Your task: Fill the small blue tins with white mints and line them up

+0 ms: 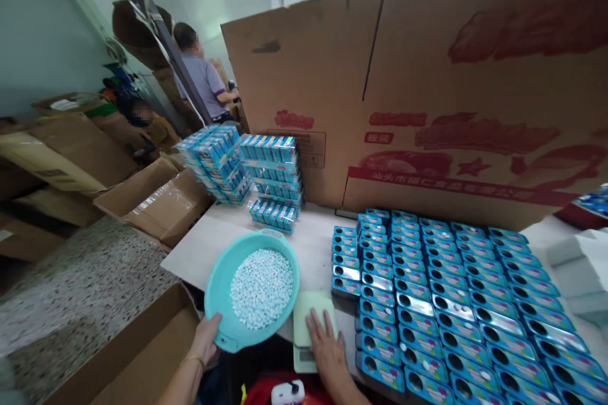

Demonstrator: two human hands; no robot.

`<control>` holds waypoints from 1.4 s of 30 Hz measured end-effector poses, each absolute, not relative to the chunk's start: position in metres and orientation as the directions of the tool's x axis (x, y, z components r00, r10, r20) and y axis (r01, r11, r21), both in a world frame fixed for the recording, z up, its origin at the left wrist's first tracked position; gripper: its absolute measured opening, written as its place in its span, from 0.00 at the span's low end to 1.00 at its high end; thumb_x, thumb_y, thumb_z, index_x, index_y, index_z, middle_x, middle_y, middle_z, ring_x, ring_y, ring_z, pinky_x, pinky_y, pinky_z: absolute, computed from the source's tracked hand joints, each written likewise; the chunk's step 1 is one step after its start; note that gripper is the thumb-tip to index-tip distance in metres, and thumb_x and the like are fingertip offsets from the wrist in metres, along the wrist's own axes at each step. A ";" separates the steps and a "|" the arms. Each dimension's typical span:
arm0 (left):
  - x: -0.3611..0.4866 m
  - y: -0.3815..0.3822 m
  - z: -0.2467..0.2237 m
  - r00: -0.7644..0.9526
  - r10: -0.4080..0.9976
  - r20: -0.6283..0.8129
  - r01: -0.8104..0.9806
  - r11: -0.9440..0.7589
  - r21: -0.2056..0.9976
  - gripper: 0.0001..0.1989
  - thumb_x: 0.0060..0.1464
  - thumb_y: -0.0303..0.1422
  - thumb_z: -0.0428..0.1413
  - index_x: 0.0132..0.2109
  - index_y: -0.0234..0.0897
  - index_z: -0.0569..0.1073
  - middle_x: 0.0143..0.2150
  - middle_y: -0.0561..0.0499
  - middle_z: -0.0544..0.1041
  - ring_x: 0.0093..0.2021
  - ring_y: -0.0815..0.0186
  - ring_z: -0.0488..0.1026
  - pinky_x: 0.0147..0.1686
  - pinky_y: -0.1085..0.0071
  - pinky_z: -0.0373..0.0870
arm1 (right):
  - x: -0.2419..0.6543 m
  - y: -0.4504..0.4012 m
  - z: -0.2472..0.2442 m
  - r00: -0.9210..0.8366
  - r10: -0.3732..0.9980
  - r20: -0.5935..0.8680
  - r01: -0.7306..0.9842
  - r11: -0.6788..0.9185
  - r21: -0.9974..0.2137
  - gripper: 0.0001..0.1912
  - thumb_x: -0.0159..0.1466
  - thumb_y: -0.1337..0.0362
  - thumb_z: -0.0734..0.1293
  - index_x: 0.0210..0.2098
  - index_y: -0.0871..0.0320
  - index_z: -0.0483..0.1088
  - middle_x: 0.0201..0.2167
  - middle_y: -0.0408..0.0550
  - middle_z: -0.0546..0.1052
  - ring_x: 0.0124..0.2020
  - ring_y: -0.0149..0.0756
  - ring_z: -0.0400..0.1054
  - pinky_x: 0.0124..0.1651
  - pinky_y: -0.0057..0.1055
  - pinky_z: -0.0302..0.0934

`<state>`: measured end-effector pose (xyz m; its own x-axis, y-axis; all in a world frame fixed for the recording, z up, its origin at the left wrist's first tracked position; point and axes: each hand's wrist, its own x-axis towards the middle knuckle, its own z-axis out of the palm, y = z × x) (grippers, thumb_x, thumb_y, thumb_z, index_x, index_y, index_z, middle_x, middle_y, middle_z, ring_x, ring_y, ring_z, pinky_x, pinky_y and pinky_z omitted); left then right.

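My left hand (208, 336) grips the near left rim of a turquoise basin (216, 288). Small pale blue-white pieces (262, 288) lie heaped inside it. The basin rests partly over the table's front edge. My right hand (325, 342) lies with its fingers spread on a pale green scale (306, 310), just right of the basin. To the right of that hand, rows of small blue boxes (375, 310) with dark round openings cover the table; a few loose white pieces lie on them.
Wrapped stacks of blue boxes (270, 180) stand behind the basin. A tall cardboard sheet (323, 88) rises along the table's back. An open carton (137, 348) is at the lower left. A person (204, 82) stands in the background, near more cartons (80, 152).
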<state>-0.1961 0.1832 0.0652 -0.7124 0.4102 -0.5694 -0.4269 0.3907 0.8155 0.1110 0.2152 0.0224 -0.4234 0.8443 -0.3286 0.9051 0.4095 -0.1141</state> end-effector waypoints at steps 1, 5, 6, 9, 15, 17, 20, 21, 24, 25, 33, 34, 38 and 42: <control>-0.204 0.183 0.067 -0.713 0.397 -0.578 -0.431 0.402 0.808 0.25 0.48 0.20 0.52 0.56 0.27 0.64 0.27 0.45 0.78 0.26 0.60 0.77 0.37 0.61 0.74 | 0.106 0.220 0.024 -0.431 0.840 -0.330 0.902 0.413 -0.126 0.38 0.58 0.77 0.57 0.63 0.43 0.43 0.65 0.42 0.41 0.65 0.48 0.36 0.52 0.59 0.54; -0.238 0.185 0.075 -0.714 0.380 -0.589 -0.428 0.429 0.796 0.24 0.49 0.20 0.52 0.55 0.28 0.65 0.27 0.46 0.78 0.25 0.62 0.76 0.36 0.62 0.74 | 0.084 0.237 0.027 -0.434 0.849 -0.303 0.901 0.403 -0.162 0.37 0.59 0.77 0.55 0.64 0.47 0.43 0.65 0.44 0.40 0.65 0.51 0.35 0.51 0.61 0.54; -0.247 0.187 0.076 -0.715 0.378 -0.588 -0.426 0.432 0.795 0.24 0.49 0.20 0.52 0.54 0.28 0.65 0.26 0.47 0.77 0.25 0.62 0.76 0.35 0.62 0.74 | 0.078 0.241 0.027 -0.431 0.851 -0.299 0.902 0.398 -0.167 0.36 0.59 0.77 0.55 0.64 0.47 0.43 0.65 0.44 0.39 0.65 0.51 0.35 0.51 0.61 0.55; -0.278 0.199 0.076 -0.717 0.394 -0.575 -0.404 0.437 0.804 0.24 0.47 0.19 0.53 0.54 0.30 0.65 0.24 0.50 0.76 0.24 0.63 0.75 0.34 0.62 0.75 | 0.060 0.250 0.028 -0.425 0.851 -0.307 0.904 0.387 -0.179 0.35 0.60 0.75 0.55 0.64 0.49 0.43 0.66 0.45 0.39 0.65 0.52 0.35 0.51 0.59 0.56; -0.341 0.239 0.078 -0.687 0.464 -0.559 -0.330 0.486 0.809 0.20 0.48 0.20 0.53 0.49 0.33 0.68 0.26 0.51 0.76 0.25 0.65 0.75 0.36 0.61 0.74 | 0.035 0.262 0.021 -0.360 0.880 -0.312 0.931 0.318 -0.178 0.34 0.61 0.76 0.52 0.64 0.49 0.44 0.66 0.43 0.40 0.65 0.50 0.36 0.49 0.47 0.62; -0.356 0.250 0.080 -0.673 0.471 -0.570 -0.323 0.506 0.800 0.19 0.48 0.20 0.53 0.49 0.33 0.69 0.26 0.51 0.76 0.25 0.66 0.75 0.37 0.61 0.74 | 0.034 0.265 0.019 -0.344 0.887 -0.309 0.937 0.303 -0.175 0.34 0.61 0.76 0.52 0.64 0.49 0.43 0.66 0.43 0.41 0.65 0.49 0.37 0.48 0.45 0.63; -0.369 0.260 0.083 -0.666 0.470 -0.579 -0.319 0.523 0.791 0.19 0.49 0.19 0.52 0.49 0.34 0.69 0.28 0.51 0.76 0.25 0.68 0.74 0.38 0.63 0.74 | 0.036 0.274 0.022 -0.350 0.882 -0.316 0.935 0.307 -0.178 0.33 0.61 0.75 0.53 0.64 0.48 0.46 0.66 0.41 0.42 0.65 0.49 0.38 0.49 0.45 0.63; -0.371 0.261 0.084 -0.668 0.467 -0.580 -0.313 0.531 0.788 0.18 0.49 0.20 0.52 0.49 0.34 0.69 0.29 0.51 0.76 0.26 0.69 0.74 0.39 0.64 0.74 | 0.038 0.277 0.024 -0.358 0.877 -0.322 0.932 0.313 -0.183 0.33 0.61 0.75 0.53 0.63 0.47 0.47 0.66 0.41 0.43 0.65 0.49 0.38 0.50 0.46 0.62; -0.373 0.258 0.084 -0.646 0.465 -0.605 -0.333 0.542 0.772 0.17 0.51 0.23 0.53 0.49 0.36 0.70 0.35 0.49 0.77 0.31 0.69 0.75 0.42 0.67 0.73 | 0.042 0.285 0.029 -0.374 0.864 -0.337 0.925 0.320 -0.206 0.30 0.62 0.73 0.54 0.62 0.46 0.49 0.66 0.41 0.45 0.65 0.46 0.38 0.52 0.45 0.60; -0.372 0.255 0.083 -0.618 0.477 -0.625 -0.369 0.526 0.766 0.15 0.53 0.25 0.52 0.49 0.37 0.70 0.37 0.48 0.77 0.35 0.68 0.75 0.44 0.68 0.72 | 0.042 0.286 0.030 -0.372 0.867 -0.332 0.925 0.315 -0.212 0.30 0.63 0.72 0.54 0.62 0.46 0.49 0.66 0.42 0.46 0.65 0.45 0.38 0.53 0.44 0.59; -0.321 0.212 0.068 -0.221 0.597 -0.771 -0.736 0.417 0.534 0.31 0.49 0.55 0.46 0.50 0.38 0.70 0.45 0.40 0.75 0.51 0.55 0.70 0.47 0.59 0.71 | 0.048 0.289 0.027 -0.274 0.916 -0.292 0.950 0.211 -0.231 0.31 0.61 0.67 0.60 0.63 0.54 0.49 0.66 0.47 0.45 0.65 0.44 0.38 0.58 0.41 0.53; -0.311 0.213 0.067 -0.250 0.594 -0.764 -0.744 0.387 0.544 0.29 0.51 0.53 0.46 0.50 0.38 0.70 0.45 0.40 0.75 0.50 0.56 0.71 0.45 0.61 0.72 | 0.052 0.290 0.027 -0.285 0.914 -0.291 0.946 0.219 -0.237 0.31 0.61 0.66 0.61 0.62 0.55 0.51 0.66 0.48 0.47 0.65 0.45 0.39 0.57 0.41 0.54; -0.280 0.226 0.072 -0.434 0.530 -0.728 -0.739 0.253 0.625 0.14 0.58 0.39 0.46 0.45 0.39 0.71 0.41 0.47 0.76 0.44 0.66 0.73 0.41 0.70 0.74 | 0.071 0.290 0.035 -0.354 0.898 -0.262 0.919 0.282 -0.275 0.28 0.62 0.65 0.60 0.62 0.57 0.53 0.64 0.49 0.53 0.63 0.43 0.45 0.56 0.38 0.53; -0.261 0.227 0.079 -0.416 0.526 -0.741 -0.732 0.290 0.617 0.14 0.59 0.39 0.45 0.40 0.35 0.71 0.40 0.44 0.76 0.44 0.65 0.73 0.40 0.70 0.74 | 0.095 0.267 0.043 -0.293 0.925 -0.242 0.933 0.221 -0.283 0.22 0.66 0.64 0.52 0.59 0.60 0.57 0.55 0.54 0.66 0.53 0.40 0.58 0.53 0.35 0.53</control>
<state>-0.2609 0.2273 0.0790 -0.4162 0.5264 -0.7414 -0.7321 0.2896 0.6166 0.0953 0.2667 0.0430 -0.2927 0.9250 -0.2422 0.9333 0.2213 -0.2827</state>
